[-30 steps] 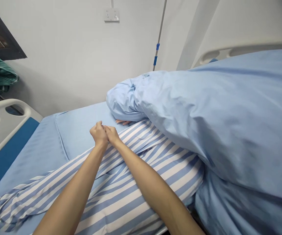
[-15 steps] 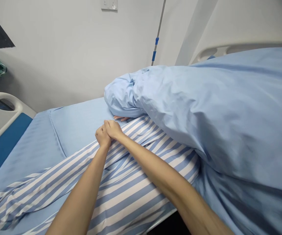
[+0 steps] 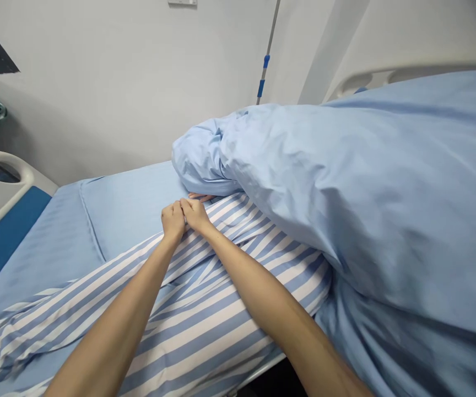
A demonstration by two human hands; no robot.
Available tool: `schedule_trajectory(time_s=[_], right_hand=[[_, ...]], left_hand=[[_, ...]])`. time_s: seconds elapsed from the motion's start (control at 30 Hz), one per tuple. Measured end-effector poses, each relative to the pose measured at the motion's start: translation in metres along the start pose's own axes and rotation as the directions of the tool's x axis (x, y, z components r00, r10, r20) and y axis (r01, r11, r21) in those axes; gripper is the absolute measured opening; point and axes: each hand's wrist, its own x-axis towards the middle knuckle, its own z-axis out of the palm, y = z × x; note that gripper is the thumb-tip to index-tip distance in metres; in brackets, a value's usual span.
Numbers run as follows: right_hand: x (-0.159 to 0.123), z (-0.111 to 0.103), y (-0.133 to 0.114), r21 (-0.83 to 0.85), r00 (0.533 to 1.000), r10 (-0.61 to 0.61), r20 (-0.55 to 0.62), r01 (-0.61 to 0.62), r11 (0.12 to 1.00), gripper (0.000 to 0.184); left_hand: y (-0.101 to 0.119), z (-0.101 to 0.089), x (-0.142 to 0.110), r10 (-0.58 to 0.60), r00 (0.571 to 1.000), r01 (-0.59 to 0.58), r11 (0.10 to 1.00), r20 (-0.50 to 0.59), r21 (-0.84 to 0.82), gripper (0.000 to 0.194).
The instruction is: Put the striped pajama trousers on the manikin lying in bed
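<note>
A person lies on the bed in blue-and-white striped trousers. On the upper part of the far leg, my left hand and my right hand sit side by side, touching each other. Both have curled fingers that go over the far side of the striped leg; the fingertips are hidden from me. Just beyond my right hand, part of the lying person's hand shows from under a blue quilt, which is bunched over the upper body.
A pale bed end board with a blue panel stands at the left. Blue sheet covers the mattress. Behind the bed, a metal pole with blue collars stands by the wall. A bed rail rises behind the quilt.
My right hand was partly over my left; now the two are side by side. My left forearm has swung a little left. The view has tilted slightly downward.
</note>
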Motion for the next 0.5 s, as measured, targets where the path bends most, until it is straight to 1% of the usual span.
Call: schedule_trajectory(time_s=[0.07, 0.13, 0.2, 0.23, 0.3, 0.33, 0.37, 0.43, 0.5], right_hand=[[0.005, -0.003, 0.002, 0.149, 0.998, 0.048, -0.048, -0.04, 0.988, 0.039], [0.009, -0.006, 0.005, 0.269, 0.994, 0.093, -0.062, -0.073, 0.961, 0.038], [0.012, -0.008, 0.008, 0.326, 0.989, 0.129, -0.075, -0.098, 0.94, 0.036], [0.013, -0.01, 0.009, 0.323, 0.986, 0.146, -0.086, -0.111, 0.94, 0.035], [0.012, -0.013, 0.006, 0.256, 0.98, 0.16, -0.121, -0.125, 0.959, 0.036], [0.01, -0.016, 0.003, 0.193, 0.979, 0.141, -0.144, -0.112, 0.975, 0.037], [0.008, -0.018, -0.001, 0.108, 0.982, 0.094, -0.161, -0.077, 0.991, 0.038], [0.004, -0.024, -0.011, -0.109, 0.986, -0.071, -0.153, 0.054, 0.993, 0.037], [0.0, -0.031, -0.017, -0.303, 0.971, -0.222, -0.087, 0.186, 0.935, 0.034]], left_hand=[[0.015, 0.01, 0.004, 0.056, 0.998, -0.057, 0.993, -0.011, -0.103, 0.031], [0.026, 0.021, 0.007, 0.097, 0.995, -0.103, 0.974, -0.037, -0.2, 0.032], [0.028, 0.031, 0.006, 0.09, 0.992, -0.111, 0.96, -0.092, -0.257, 0.033], [0.025, 0.035, 0.005, 0.066, 0.99, -0.096, 0.963, -0.127, -0.252, 0.033], [0.014, 0.04, 0.002, 0.013, 0.986, -0.044, 0.982, -0.167, -0.184, 0.033], [0.007, 0.041, 0.0, -0.003, 0.987, -0.019, 0.99, -0.159, -0.137, 0.032], [0.001, 0.042, -0.001, -0.006, 0.992, -0.006, 0.996, -0.128, -0.094, 0.032], [-0.008, 0.041, -0.001, 0.024, 0.998, -0.025, 0.999, -0.054, -0.031, 0.029], [-0.012, 0.04, -0.001, 0.041, 0.999, -0.041, 0.999, -0.007, 0.001, 0.024]])
